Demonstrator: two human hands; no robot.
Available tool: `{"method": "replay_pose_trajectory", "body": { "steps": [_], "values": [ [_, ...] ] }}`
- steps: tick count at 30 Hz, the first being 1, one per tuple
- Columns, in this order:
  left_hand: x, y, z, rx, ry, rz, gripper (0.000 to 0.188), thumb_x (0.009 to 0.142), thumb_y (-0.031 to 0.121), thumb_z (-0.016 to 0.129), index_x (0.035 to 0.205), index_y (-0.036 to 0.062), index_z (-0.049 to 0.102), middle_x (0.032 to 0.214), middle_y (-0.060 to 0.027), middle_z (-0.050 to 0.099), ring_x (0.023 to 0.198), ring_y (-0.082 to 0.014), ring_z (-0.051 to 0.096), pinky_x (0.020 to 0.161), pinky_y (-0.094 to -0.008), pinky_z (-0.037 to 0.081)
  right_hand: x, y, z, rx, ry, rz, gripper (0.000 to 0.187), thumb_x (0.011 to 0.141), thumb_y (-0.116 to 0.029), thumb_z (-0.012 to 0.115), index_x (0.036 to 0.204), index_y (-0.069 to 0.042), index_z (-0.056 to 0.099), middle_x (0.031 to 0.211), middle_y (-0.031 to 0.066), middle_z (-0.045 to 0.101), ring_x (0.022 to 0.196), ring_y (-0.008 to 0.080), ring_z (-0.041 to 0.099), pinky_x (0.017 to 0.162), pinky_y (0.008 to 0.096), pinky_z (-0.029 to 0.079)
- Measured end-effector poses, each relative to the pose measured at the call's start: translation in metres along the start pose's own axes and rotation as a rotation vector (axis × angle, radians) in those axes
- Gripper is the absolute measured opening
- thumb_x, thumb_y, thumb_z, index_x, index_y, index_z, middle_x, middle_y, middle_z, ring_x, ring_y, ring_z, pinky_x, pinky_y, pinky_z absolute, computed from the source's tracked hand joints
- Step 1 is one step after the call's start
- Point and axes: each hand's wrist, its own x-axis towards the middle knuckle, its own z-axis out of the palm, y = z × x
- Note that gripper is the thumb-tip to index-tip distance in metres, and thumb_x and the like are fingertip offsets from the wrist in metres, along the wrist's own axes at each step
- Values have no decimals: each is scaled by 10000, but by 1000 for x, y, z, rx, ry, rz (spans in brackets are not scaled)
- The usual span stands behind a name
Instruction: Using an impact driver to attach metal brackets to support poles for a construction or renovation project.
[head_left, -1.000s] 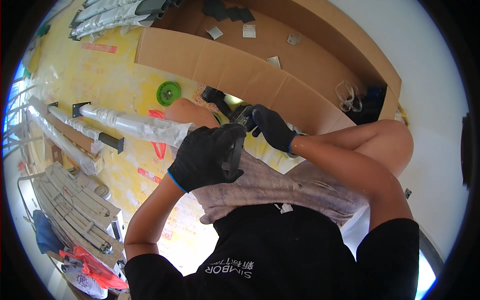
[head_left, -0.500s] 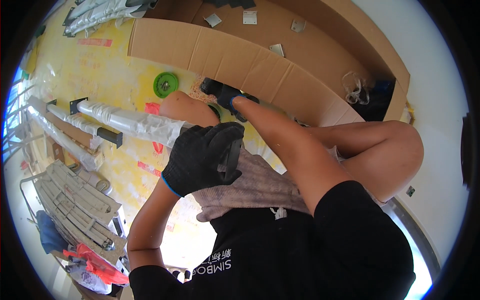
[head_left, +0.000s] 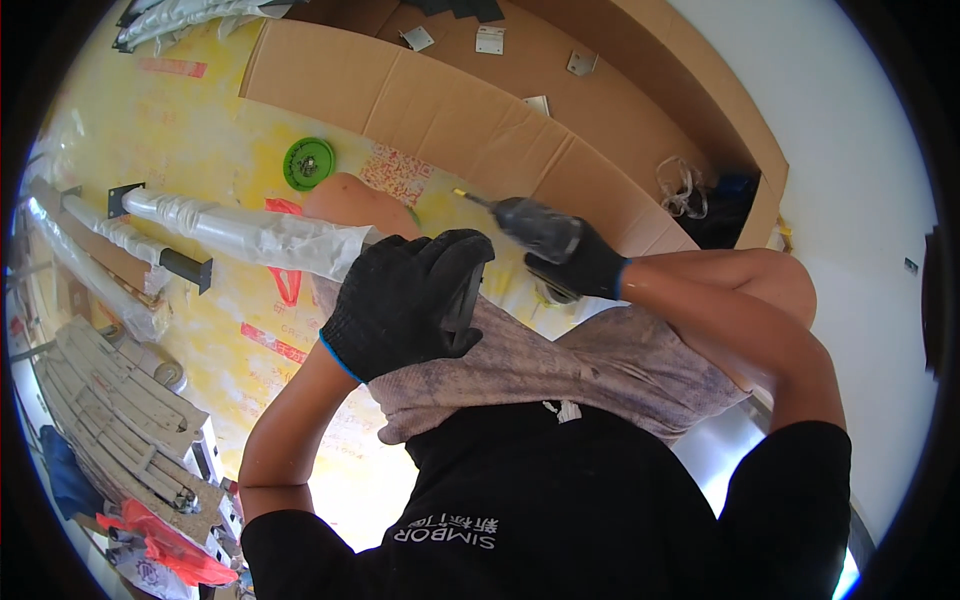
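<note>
In a black knitted glove, my left hand (head_left: 400, 310) is closed around the near end of a long post (head_left: 240, 232) wrapped in clear plastic. A dark flat plate is at the post's far end, and dark metal shows beside my left fingers. My right hand (head_left: 598, 266), gloved in black too, grips a cordless drill (head_left: 535, 228) in front of my lap. Its yellow-tipped bit points up and to the left, apart from the post. The drill's handle is mostly hidden by my fingers.
A long cardboard box (head_left: 420, 105) holding several metal brackets (head_left: 490, 40) lies ahead. Beside it, a round green dish (head_left: 290, 165) holds small metal parts. More wrapped posts (head_left: 120, 225) lie at left, near stacked slats (head_left: 115, 385) and a red bag (head_left: 165, 540).
My right hand has come up from the floor beside the box, drawing back and rightward with the drill. My left hand keeps its hold on the post. The whole view has shifted slightly.
</note>
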Motion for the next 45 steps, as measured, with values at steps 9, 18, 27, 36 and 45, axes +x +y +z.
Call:
{"method": "replay_pose_trajectory", "body": {
  "steps": [9, 18, 27, 36, 45],
  "values": [
    [0, -2, 2, -10, -25, -30, 794, 569, 294, 915, 1272, 96, 602, 1261, -107, 691, 934, -307, 704, 806, -413, 543, -67, -52, -63, 1282, 2, 735, 385, 1066, -129, 548, 1393, 75, 546, 1310, 188, 658, 1112, 215, 703, 957, 288, 593],
    [2, 0, -4, 13, -50, -30, 778, 564, 318, 927, 1238, 98, 607, 1251, -95, 696, 923, -301, 701, 789, -400, 533, -61, -37, -73, 973, -359, 599, 218, 944, -27, 711, 1161, 1, 718, 1091, 90, 761, 949, 133, 727, 806, 240, 590],
    [3, 2, -4, 34, -39, -5, 776, 567, 325, 933, 1233, 94, 610, 1234, -95, 708, 931, -296, 709, 771, -404, 536, -66, -23, -62, 809, -366, 332, 272, 1058, -136, 554, 1249, 25, 661, 1191, 152, 726, 989, 179, 734, 832, 298, 618],
    [5, -1, -3, 25, -52, -5, 776, 563, 314, 927, 1238, 96, 613, 1236, -86, 711, 942, -291, 713, 763, -400, 537, -67, -26, -57, 1163, -325, 502, 274, 1064, -122, 524, 1267, 22, 640, 1253, 195, 696, 1047, 224, 728, 862, 316, 621],
    [7, -1, -2, 37, -58, -10, 769, 568, 298, 921, 1242, 96, 609, 1239, -82, 709, 947, -289, 713, 762, -404, 533, -68, -26, -63, 1105, -288, 437, 242, 1053, -85, 546, 1245, 30, 640, 1233, 190, 710, 1094, 213, 714, 887, 308, 609]
  ]
}}
